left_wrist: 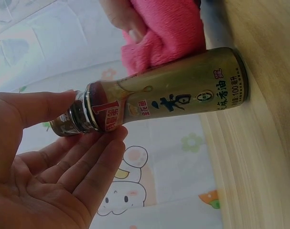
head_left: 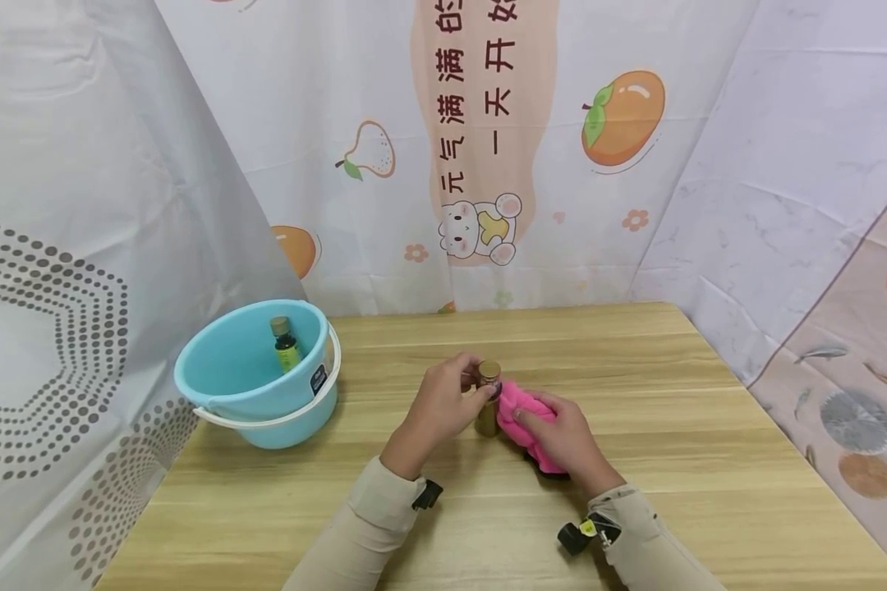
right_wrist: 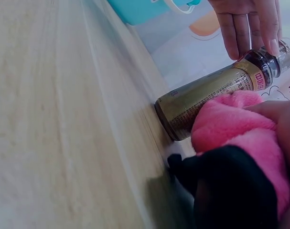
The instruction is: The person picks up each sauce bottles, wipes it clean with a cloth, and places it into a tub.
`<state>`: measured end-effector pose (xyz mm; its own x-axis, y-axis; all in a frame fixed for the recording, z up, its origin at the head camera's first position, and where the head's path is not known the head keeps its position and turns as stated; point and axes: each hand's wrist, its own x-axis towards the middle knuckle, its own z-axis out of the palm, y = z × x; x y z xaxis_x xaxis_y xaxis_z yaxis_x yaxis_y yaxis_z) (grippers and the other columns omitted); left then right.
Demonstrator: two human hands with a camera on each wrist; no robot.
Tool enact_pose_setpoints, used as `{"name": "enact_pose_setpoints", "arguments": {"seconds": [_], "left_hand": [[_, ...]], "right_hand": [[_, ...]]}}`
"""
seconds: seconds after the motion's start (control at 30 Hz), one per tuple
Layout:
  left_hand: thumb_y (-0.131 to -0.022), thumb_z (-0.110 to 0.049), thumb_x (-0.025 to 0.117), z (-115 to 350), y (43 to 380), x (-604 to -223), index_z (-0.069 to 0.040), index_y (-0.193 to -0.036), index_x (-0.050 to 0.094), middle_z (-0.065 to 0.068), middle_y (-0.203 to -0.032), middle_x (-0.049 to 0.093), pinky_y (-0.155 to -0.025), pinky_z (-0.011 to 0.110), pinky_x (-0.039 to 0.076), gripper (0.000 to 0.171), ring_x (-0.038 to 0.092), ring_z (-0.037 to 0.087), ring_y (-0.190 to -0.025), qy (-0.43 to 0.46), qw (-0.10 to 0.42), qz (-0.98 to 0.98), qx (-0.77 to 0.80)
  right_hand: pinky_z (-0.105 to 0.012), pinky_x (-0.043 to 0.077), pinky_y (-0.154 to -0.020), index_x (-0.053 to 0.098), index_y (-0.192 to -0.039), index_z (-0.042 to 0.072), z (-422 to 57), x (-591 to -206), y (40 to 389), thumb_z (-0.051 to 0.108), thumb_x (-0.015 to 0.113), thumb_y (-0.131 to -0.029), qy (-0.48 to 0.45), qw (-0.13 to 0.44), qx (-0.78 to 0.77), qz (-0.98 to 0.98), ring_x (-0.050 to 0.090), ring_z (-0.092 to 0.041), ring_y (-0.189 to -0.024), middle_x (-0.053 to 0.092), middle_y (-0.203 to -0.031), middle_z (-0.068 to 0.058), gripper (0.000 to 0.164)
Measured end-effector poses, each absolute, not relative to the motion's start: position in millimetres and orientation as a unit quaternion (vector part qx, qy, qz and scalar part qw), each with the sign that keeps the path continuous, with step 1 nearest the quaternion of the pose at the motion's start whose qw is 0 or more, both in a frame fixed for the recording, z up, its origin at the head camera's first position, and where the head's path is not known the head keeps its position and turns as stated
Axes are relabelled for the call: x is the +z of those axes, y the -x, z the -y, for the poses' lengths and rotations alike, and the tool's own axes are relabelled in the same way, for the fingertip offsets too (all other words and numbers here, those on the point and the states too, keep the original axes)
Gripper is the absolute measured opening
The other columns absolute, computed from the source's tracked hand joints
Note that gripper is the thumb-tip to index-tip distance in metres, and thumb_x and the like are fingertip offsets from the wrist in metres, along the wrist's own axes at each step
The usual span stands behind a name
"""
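A small sesame oil bottle [left_wrist: 183, 95] with a gold-green label stands upright at the middle of the table. Its round gold cap [head_left: 490, 369] faces up. My left hand [head_left: 443, 400] pinches the bottle at its neck, thumb on one side and fingers on the other. From the right, my right hand [head_left: 567, 437] grips a bunched pink plush cloth [head_left: 516, 412] that lies against the bottle's side. A black part [right_wrist: 233, 188] hangs below the cloth in the right wrist view. The cloth hides part of the label.
A light blue bucket [head_left: 225, 353] with a white handle [head_left: 266, 424] stands at the table's left. Inside it leans another bottle [head_left: 287, 349] with a gold cap and yellow-green label. Printed curtains [head_left: 355, 213] hang behind the wooden table [head_left: 673, 460].
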<state>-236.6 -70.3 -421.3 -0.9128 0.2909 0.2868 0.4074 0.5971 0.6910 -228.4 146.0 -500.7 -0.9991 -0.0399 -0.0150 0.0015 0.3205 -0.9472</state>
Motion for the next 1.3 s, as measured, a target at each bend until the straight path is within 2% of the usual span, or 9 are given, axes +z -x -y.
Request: {"name": "enact_pose_setpoints", "arguments": {"seconds": [0.1,0.23,0.33,0.6,0.93,1.3], "left_hand": [[-0.097,-0.022,0.075,70.8,236.4,-421.3,-0.006,-0.125,0.064,0.008,-0.111,0.073,-0.090,0.043,0.063,0.035,0.075,0.032,-0.104,0.197,0.075,0.889,-0.406],[-0.097,-0.022,0.075,71.3,236.3,-422.0,-0.006,-0.125,0.064,0.007,-0.110,0.073,-0.090,0.043,0.063,0.034,0.075,0.032,-0.104,0.199,0.077,0.889,-0.405],[-0.097,-0.022,0.075,71.4,236.8,-422.6,-0.006,-0.125,0.064,0.007,-0.110,0.073,-0.090,0.044,0.063,0.034,0.075,0.031,-0.103,0.200,0.077,0.889,-0.404],[-0.097,-0.022,0.075,71.7,236.2,-421.9,-0.007,-0.124,0.064,0.007,-0.111,0.073,-0.091,0.045,0.063,0.033,0.075,0.030,-0.104,0.193,0.069,0.888,-0.411],[-0.098,-0.021,0.074,72.0,235.5,-420.1,-0.005,-0.129,0.063,0.008,-0.114,0.072,-0.092,0.044,0.063,0.037,0.075,0.027,-0.105,0.198,0.063,0.892,-0.402],[-0.100,-0.024,0.071,71.3,236.2,-422.3,-0.005,-0.134,0.061,0.010,-0.120,0.071,-0.095,0.043,0.062,0.040,0.073,0.029,-0.110,0.199,0.058,0.895,-0.395]], "right_hand": [[-0.031,0.061,-0.058,0.073,-0.129,0.019,-145.7,-500.5,228.5,0.033,0.079,-0.092,0.012,0.011,-0.556,-0.831,0.068,-0.017,-0.074,0.073,-0.105,-0.010,0.040],[-0.033,0.058,-0.049,0.073,-0.128,0.018,-144.1,-498.6,226.9,0.030,0.079,-0.091,0.010,0.016,-0.539,-0.842,0.066,-0.019,-0.059,0.072,-0.095,-0.011,0.040],[-0.033,0.057,-0.046,0.072,-0.129,0.016,-143.3,-497.7,226.4,0.029,0.079,-0.091,0.012,0.014,-0.526,-0.850,0.065,-0.018,-0.055,0.071,-0.092,-0.010,0.041],[-0.033,0.055,-0.048,0.073,-0.127,0.018,-143.5,-496.5,226.0,0.031,0.079,-0.091,0.015,0.007,-0.484,-0.875,0.063,-0.017,-0.060,0.070,-0.096,-0.009,0.039],[-0.033,0.054,-0.044,0.075,-0.124,0.022,-143.8,-494.7,224.6,0.032,0.079,-0.089,0.006,0.007,-0.470,-0.883,0.061,-0.018,-0.052,0.070,-0.094,-0.009,0.036],[-0.033,0.056,-0.046,0.074,-0.125,0.021,-144.9,-496.8,225.5,0.032,0.078,-0.089,0.001,0.007,-0.486,-0.874,0.064,-0.018,-0.056,0.071,-0.098,-0.010,0.037]]}}
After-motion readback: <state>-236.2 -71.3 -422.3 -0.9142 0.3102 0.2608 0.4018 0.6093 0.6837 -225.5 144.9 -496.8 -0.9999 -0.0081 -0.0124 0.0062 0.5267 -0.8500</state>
